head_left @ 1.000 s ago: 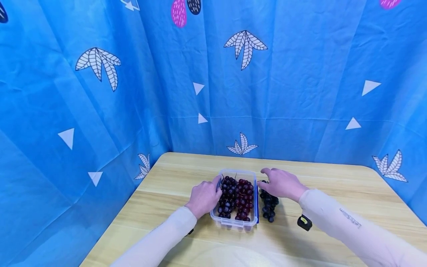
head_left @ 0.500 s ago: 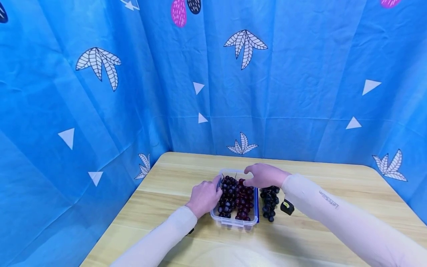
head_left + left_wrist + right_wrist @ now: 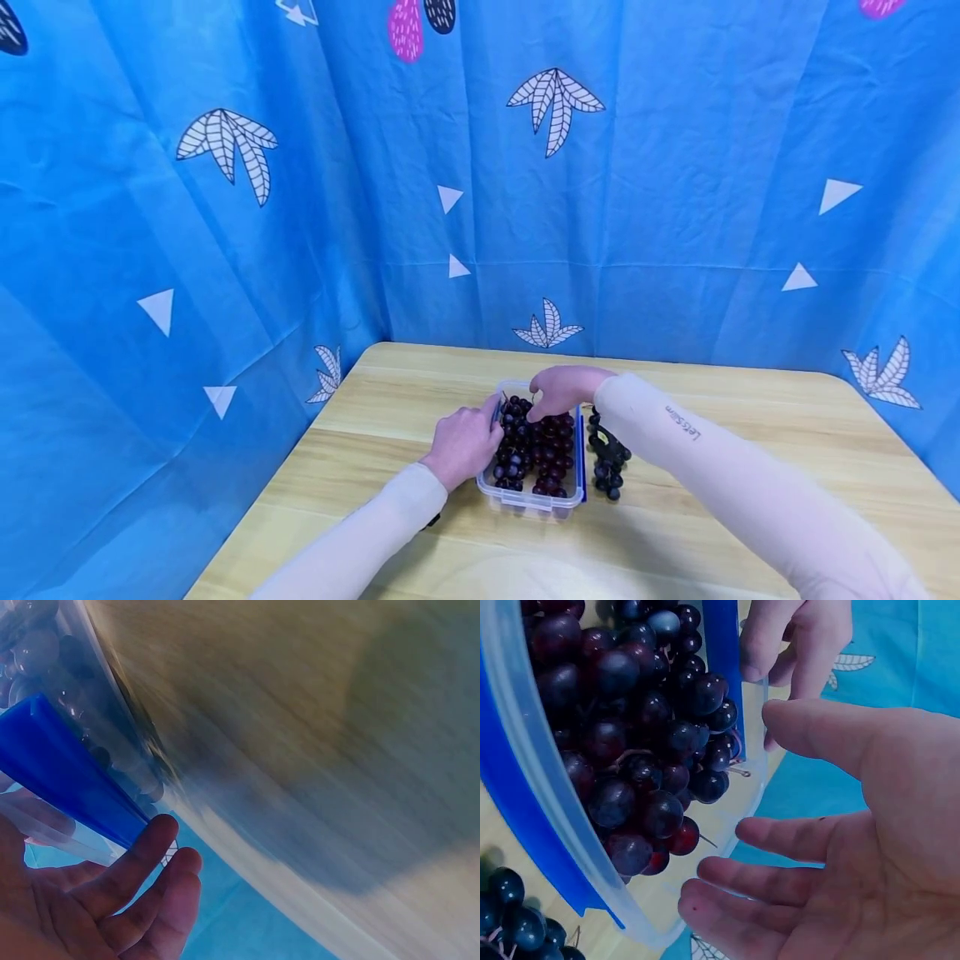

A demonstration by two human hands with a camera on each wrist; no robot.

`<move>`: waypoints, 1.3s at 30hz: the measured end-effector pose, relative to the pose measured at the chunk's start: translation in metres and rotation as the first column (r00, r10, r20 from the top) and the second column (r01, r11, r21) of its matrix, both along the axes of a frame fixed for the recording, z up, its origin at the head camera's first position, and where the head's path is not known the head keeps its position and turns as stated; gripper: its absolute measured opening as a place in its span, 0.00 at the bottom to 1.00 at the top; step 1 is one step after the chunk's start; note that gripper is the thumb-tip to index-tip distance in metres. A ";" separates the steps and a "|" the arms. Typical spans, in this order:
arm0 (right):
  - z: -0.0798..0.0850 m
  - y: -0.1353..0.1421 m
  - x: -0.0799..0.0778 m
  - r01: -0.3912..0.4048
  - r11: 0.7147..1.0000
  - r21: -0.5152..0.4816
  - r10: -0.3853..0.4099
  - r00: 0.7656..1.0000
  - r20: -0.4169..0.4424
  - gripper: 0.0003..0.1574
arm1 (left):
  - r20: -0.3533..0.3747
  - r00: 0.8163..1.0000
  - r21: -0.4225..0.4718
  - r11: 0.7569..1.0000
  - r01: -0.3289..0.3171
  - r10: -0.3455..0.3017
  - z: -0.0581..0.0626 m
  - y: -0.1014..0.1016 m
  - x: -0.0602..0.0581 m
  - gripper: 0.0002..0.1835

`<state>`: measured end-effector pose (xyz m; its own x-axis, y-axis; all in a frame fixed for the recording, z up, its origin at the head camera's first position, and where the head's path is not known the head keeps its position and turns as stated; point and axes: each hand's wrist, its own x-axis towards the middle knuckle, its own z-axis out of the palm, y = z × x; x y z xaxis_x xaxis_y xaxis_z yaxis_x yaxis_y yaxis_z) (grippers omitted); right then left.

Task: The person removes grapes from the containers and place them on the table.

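Note:
A clear plastic food container [image 3: 525, 501] with blue side latches stands on the table, holding a bunch of black grapes [image 3: 513, 454] on its left and dark red grapes [image 3: 553, 458] on its right. My left hand [image 3: 462, 445] holds the container's left side at the blue latch flap [image 3: 60, 761], with the thumb over the rim. Above the far end of the container is my right hand [image 3: 562, 388]. Its fingers are spread and relaxed beside the grape stems in the right wrist view, with nothing between them.
Another bunch of black grapes [image 3: 609, 475] lies on the wooden table [image 3: 390, 400], just right of the container and partly behind the right wrist. A blue patterned curtain [image 3: 675, 208] hangs behind the table and along its left side.
My right hand has moved left, from above the loose grape bunch to over the container's far end. The left hand keeps its place on the container.

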<state>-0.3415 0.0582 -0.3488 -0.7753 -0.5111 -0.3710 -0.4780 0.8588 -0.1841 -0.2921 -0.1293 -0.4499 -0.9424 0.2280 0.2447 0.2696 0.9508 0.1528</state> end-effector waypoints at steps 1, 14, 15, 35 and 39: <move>-0.001 -0.002 -0.002 -0.005 1.000 0.014 0.005 1.000 0.004 0.40 | -0.007 1.000 0.000 1.000 -0.001 0.001 0.000 0.000 0.000 0.29; -0.021 -0.006 -0.015 0.083 0.996 0.008 -0.084 0.991 0.104 0.45 | -0.008 1.000 0.011 1.000 0.011 -0.011 -0.003 0.000 0.000 0.30; -0.022 -0.006 -0.015 0.088 0.996 0.007 -0.088 0.991 0.103 0.45 | -0.009 1.000 0.009 1.000 0.011 -0.011 -0.003 0.001 0.000 0.29; -0.021 -0.006 -0.008 0.052 0.999 0.008 -0.053 0.997 0.062 0.46 | -0.045 0.999 -0.016 1.000 0.011 -0.011 -0.004 0.000 -0.001 0.27; -0.020 -0.003 -0.010 0.049 0.999 -0.006 -0.048 0.997 0.059 0.40 | -0.056 0.998 -0.013 1.000 0.012 -0.013 -0.004 0.001 -0.001 0.27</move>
<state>-0.3512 0.0551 -0.3686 -0.7761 -0.4764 -0.4130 -0.4241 0.8792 -0.2172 -0.2930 -0.1283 -0.4540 -0.9243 0.2432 0.2942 0.2894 0.9491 0.1246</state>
